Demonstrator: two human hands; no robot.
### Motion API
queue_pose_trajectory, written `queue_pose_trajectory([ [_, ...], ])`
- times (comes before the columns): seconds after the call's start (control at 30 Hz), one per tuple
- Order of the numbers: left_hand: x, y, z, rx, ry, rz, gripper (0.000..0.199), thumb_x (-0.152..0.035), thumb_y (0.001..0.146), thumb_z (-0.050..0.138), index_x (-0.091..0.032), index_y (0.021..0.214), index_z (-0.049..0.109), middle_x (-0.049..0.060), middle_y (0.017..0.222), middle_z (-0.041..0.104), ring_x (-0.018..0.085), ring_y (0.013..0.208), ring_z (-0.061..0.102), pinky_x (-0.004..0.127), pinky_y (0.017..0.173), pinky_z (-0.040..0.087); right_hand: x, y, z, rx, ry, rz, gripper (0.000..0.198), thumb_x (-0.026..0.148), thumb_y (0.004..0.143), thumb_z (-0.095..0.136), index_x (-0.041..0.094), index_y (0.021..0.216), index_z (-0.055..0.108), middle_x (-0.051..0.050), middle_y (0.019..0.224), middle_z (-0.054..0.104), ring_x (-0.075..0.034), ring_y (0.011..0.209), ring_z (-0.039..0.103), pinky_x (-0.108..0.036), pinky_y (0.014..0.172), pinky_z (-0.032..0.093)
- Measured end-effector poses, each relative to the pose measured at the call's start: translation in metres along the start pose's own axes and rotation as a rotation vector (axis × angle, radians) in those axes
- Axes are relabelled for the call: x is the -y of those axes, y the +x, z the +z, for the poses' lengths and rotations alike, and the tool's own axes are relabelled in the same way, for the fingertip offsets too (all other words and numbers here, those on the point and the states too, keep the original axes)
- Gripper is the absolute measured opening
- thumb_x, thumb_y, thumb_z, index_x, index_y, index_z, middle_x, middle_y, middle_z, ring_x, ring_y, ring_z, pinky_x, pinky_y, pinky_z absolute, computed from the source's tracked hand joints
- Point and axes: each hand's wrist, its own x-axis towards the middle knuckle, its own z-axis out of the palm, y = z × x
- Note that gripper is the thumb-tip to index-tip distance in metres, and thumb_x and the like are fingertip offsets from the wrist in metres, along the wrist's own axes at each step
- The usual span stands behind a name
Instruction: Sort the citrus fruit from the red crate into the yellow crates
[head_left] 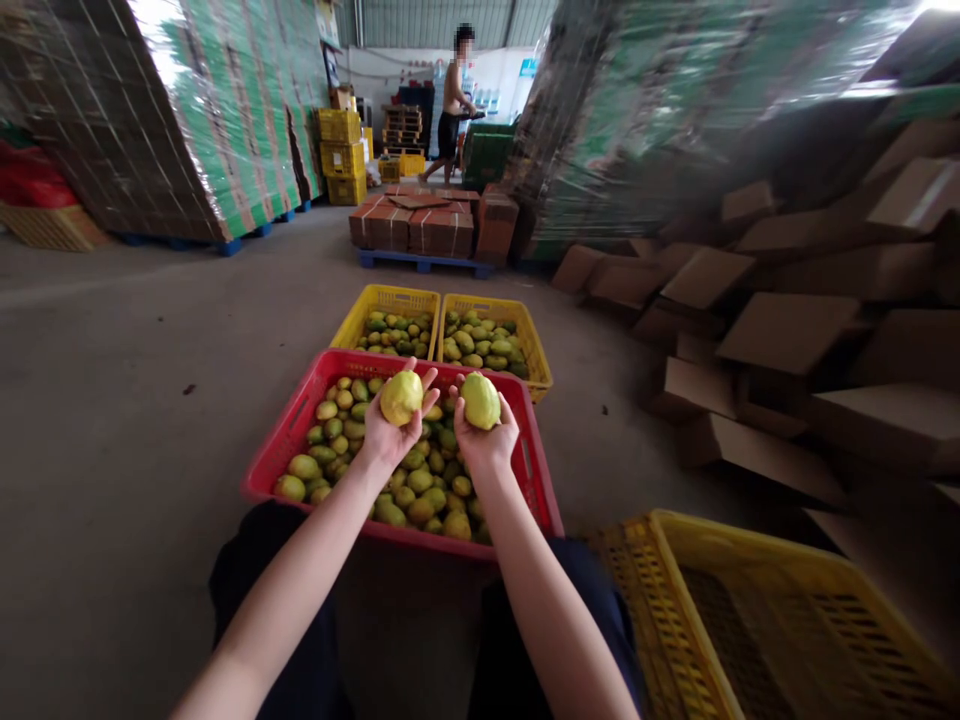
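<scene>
Palm up over the red crate [536,440], my left hand [386,440] holds a yellow lemon [402,398], its fingers partly curled round the fruit. Beside it, my right hand [486,446] cradles a greener lemon [481,401] in the same way. A small gap separates the two hands. Many yellow and green lemons [420,482] fill the red crate below them, partly hidden by my forearms.
Two yellow crates of green fruit [480,345] stand just beyond the red one. A yellow crate [660,600] sits at my right, near piled cardboard boxes [787,330]. Wrapped pallet stacks [247,120] rise behind, and a person [452,95] walks at the back.
</scene>
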Motion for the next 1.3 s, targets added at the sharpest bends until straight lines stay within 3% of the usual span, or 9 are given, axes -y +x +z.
queue_pose_trajectory([
  [0.1,0.003,0.005,0.002,0.001,-0.009,0.097,0.042,-0.03,0.09,0.039,-0.035,0.13,0.052,0.004,0.133,0.055,0.022,0.116,0.056,0.019,0.062,0.053,-0.005,0.001,0.003,-0.015,0.008,-0.032,0.03,0.028,0.079,0.047,0.013,0.098,0.065,-0.007,0.08,0.073,-0.019,0.075,0.069,-0.025,0.056,0.056],
  [0.17,0.007,0.011,-0.001,-0.072,-0.045,0.164,0.04,-0.032,0.091,0.038,-0.029,0.126,0.056,0.006,0.127,0.06,0.022,0.115,0.057,0.024,0.072,0.055,-0.01,0.001,0.003,-0.017,0.051,-0.051,0.027,0.025,0.076,0.049,0.014,0.094,0.066,-0.006,0.078,0.073,-0.019,0.077,0.069,-0.029,0.064,0.058],
  [0.27,0.015,0.023,-0.01,-0.192,-0.137,0.251,0.039,-0.031,0.089,0.038,-0.019,0.118,0.062,0.009,0.114,0.066,0.023,0.11,0.061,0.034,0.085,0.053,-0.016,0.002,0.002,0.054,0.118,-0.058,0.031,0.025,0.074,0.051,0.014,0.1,0.065,-0.006,0.089,0.074,-0.021,0.09,0.068,-0.033,0.079,0.056],
  [0.37,0.023,0.034,-0.02,-0.205,-0.217,0.259,0.039,-0.028,0.086,0.04,-0.015,0.11,0.066,0.011,0.105,0.07,0.025,0.107,0.063,0.04,0.091,0.05,-0.023,0.006,-0.003,0.11,0.112,-0.058,0.034,0.029,0.073,0.053,0.017,0.104,0.064,-0.005,0.094,0.073,-0.021,0.095,0.067,-0.036,0.084,0.054],
  [0.5,0.028,0.043,-0.022,-0.189,-0.25,0.275,0.037,-0.026,0.084,0.04,-0.012,0.101,0.069,0.01,0.095,0.072,0.022,0.099,0.066,0.034,0.091,0.05,-0.029,0.011,-0.008,0.099,0.099,-0.081,0.031,0.032,0.074,0.052,0.021,0.099,0.065,-0.002,0.089,0.073,-0.019,0.086,0.067,-0.042,0.09,0.051],
  [0.73,0.031,0.047,-0.017,-0.188,-0.172,0.274,0.031,-0.026,0.083,0.045,-0.011,0.088,0.071,0.008,0.075,0.071,0.016,0.078,0.068,0.03,0.09,0.049,-0.029,0.009,-0.005,0.031,0.111,-0.129,0.028,0.033,0.074,0.051,0.021,0.096,0.066,-0.001,0.087,0.073,-0.018,0.085,0.068,-0.038,0.095,0.048],
  [1.03,0.03,0.047,-0.016,-0.256,-0.186,0.344,0.036,-0.025,0.085,0.038,-0.012,0.094,0.07,0.008,0.087,0.072,0.018,0.091,0.067,0.03,0.089,0.05,-0.034,0.013,-0.006,0.01,0.093,-0.122,0.027,0.031,0.071,0.049,0.021,0.09,0.066,-0.002,0.084,0.073,-0.019,0.088,0.067,-0.039,0.092,0.05],
  [1.3,0.035,0.046,-0.017,-0.215,-0.217,0.29,0.038,-0.024,0.083,0.038,-0.014,0.1,0.069,0.009,0.1,0.071,0.021,0.103,0.064,0.035,0.09,0.05,-0.03,0.016,-0.005,-0.023,0.136,-0.085,0.038,0.028,0.069,0.045,0.017,0.099,0.065,-0.006,0.082,0.072,-0.022,0.089,0.067,-0.044,0.088,0.053],
])
